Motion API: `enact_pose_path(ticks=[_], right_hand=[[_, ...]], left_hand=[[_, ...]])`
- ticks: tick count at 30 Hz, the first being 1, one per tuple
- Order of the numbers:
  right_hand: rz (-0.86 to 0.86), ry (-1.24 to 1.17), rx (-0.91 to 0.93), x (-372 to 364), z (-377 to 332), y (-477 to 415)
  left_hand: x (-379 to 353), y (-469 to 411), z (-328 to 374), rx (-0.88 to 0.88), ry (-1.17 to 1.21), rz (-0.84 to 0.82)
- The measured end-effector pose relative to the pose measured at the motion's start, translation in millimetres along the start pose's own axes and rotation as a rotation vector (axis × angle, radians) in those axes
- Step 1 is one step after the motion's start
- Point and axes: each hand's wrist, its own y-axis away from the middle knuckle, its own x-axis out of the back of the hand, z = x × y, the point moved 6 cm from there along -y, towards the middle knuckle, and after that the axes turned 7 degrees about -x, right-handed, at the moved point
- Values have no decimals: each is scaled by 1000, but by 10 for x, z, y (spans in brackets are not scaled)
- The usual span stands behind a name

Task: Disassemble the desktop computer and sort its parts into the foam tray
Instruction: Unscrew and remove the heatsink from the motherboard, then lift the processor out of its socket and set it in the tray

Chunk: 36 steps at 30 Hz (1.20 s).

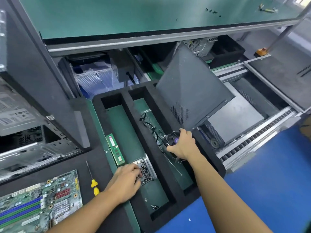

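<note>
A black foam tray (127,105) with two long compartments lies in the middle. My right hand (182,144) grips a black case fan (170,138) in the right compartment, beside loose black cables (149,122). My left hand (126,179) reaches into the left compartment with curled fingers over a small metal dish of screws (148,170); what they hold is hidden. Two green memory sticks (115,149) lie along that compartment's left wall. The motherboard (38,202) rests on the mat at the lower left. The open computer case (25,128) stands at the left.
A yellow-handled screwdriver (93,182) lies between motherboard and tray. A grey side panel (190,91) leans over the tray's far right corner. A roller conveyor (255,137) runs at the right, blue floor (269,182) below it. Another case (202,46) and foam tray sit behind.
</note>
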Motion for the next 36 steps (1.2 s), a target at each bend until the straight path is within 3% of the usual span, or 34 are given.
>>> enact_pose_path(ticks=[6, 9, 15, 19, 24, 29, 36], right_hand=[[-57, 232, -104, -318, 360, 101], [78, 426, -35, -444, 460, 168], [254, 587, 146, -612, 497, 170], [241, 530, 289, -600, 463, 153], [244, 463, 280, -607, 484, 147], [150, 350, 266, -662, 527, 121], [-266, 553, 406, -713, 756, 56]], left_hand=[[-54, 1, -49, 1, -27, 13], [-69, -14, -52, 4, -41, -1], [-78, -4, -47, 1, -54, -5], [-93, 23, -31, 0, -56, -1], [-69, 63, -26, -32, -31, 15], [-49, 100, -37, -69, 6, 17], [-103, 132, -54, -83, -45, -51]])
